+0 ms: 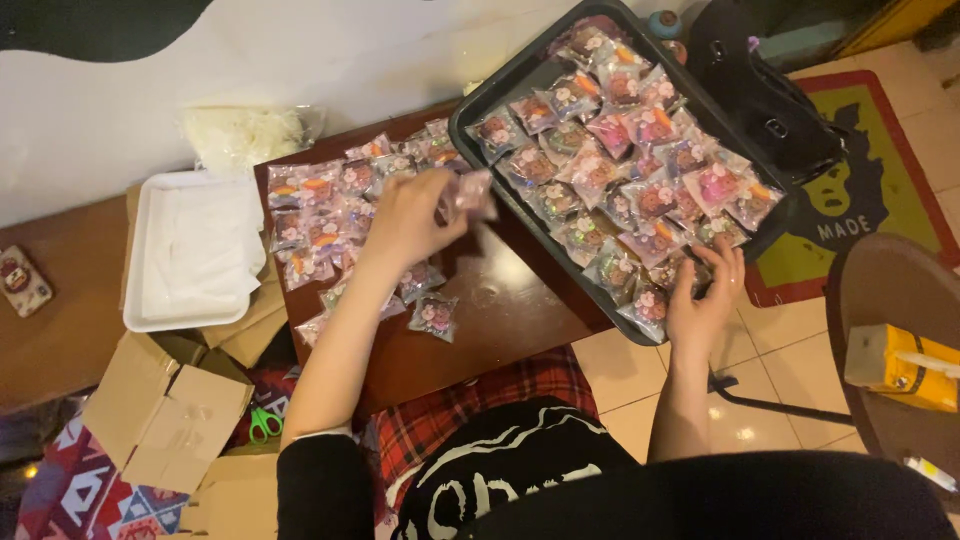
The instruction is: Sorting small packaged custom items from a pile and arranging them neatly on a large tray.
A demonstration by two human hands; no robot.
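Note:
A black baking tray (480,150) filled with several small clear packets of decorated sweets (640,160) rests tilted on the edge of a dark wooden table (500,310). My left hand (405,220) is raised over the table and pinches one blurred packet (468,192) between its fingers. Under and behind it, several more packets (330,215) lie spread on the table's left half. My right hand (705,295) reaches into the tray's near corner, its fingers closed on a packet (690,272) there.
A white foam tray (190,250) lies left of the table over cardboard boxes (165,415), with green scissors (263,425) below. A plastic bag (245,135) sits behind. A black bag (765,95) stands right of the tray; a round table with a yellow box (905,365) is at right.

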